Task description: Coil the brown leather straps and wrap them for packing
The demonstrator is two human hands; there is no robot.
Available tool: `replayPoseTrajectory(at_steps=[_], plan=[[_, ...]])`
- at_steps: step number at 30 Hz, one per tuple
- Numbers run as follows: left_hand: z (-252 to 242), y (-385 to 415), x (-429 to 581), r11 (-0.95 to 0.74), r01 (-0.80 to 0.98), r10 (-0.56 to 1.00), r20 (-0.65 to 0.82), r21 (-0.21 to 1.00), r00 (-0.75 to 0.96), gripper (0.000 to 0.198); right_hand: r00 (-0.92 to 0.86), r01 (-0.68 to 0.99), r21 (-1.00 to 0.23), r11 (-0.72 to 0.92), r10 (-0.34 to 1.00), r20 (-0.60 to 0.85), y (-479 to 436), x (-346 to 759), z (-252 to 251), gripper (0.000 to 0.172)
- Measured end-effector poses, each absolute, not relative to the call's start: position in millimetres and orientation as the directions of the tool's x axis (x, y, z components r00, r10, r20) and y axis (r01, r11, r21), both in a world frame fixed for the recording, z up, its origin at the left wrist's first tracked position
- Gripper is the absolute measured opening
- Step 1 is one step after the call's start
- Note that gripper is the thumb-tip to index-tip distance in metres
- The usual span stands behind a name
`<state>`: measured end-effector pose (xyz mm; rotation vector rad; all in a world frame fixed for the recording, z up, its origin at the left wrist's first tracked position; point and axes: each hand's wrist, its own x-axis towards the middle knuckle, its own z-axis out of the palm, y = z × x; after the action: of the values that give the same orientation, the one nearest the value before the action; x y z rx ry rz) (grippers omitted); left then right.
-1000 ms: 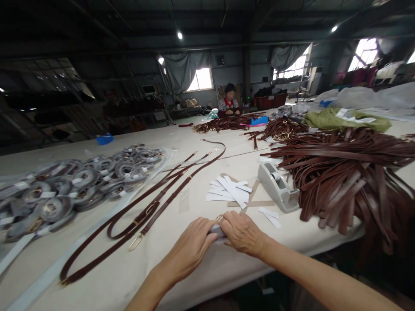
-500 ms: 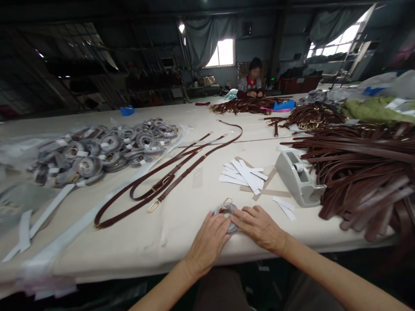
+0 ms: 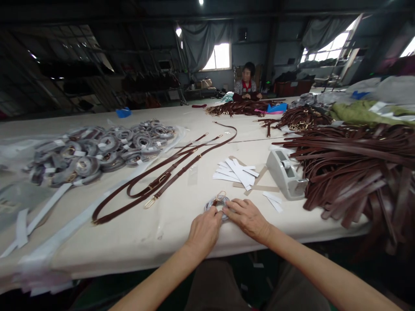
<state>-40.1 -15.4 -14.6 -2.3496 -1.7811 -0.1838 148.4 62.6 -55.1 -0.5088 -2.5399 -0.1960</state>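
A cloth-covered bench is carrying a grey tape dispenser. Left of the dispenser and nearer the camera, a grey-wrapped strap coil is lying between two closed grips: the left hand is pinching its near side, the right hand is clasping its right edge. White paper strips are lying just left of the dispenser.

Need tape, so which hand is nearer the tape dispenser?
Right. The right hand is left of the tape dispenser, nearer the camera; the left hand is farther left.
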Motion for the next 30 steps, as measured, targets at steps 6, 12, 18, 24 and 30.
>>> replayPoseTrajectory(at_steps=[6, 12, 18, 24, 30], plan=[[-38, -21, -45, -0.227, 0.969, 0.941, 0.234, -0.092, 0.243, 0.039, -0.720, 0.454, -0.017, 0.891, 0.378, 0.581, 48, 145, -65, 0.042], [-47, -19, -49, -0.257, 0.962, 0.904, 0.327, -0.098, 0.275, 0.027, -0.634, 0.533, -0.143, 0.834, 0.505, 0.586, 39, 155, -68, 0.038], [-56, -16, -48, -0.240, 0.967, 0.855, 0.453, -0.085, 0.252, 0.031, -0.459, 0.719, -0.262, 0.644, 0.723, 0.516, 60, 208, -71, 0.032], [-67, -18, -48, -0.222, 0.975, 0.823, 0.531, -0.024, 0.201, 0.027, -0.362, 0.858, -0.255, 0.446, 0.877, 0.316, 102, 229, -55, 0.025], [-66, -23, -43, -0.186, 0.982, 0.847, 0.512, 0.037, 0.141, 0.026, -0.337, 0.925, -0.143, 0.352, 0.934, 0.118, 123, 214, -31, 0.016]])
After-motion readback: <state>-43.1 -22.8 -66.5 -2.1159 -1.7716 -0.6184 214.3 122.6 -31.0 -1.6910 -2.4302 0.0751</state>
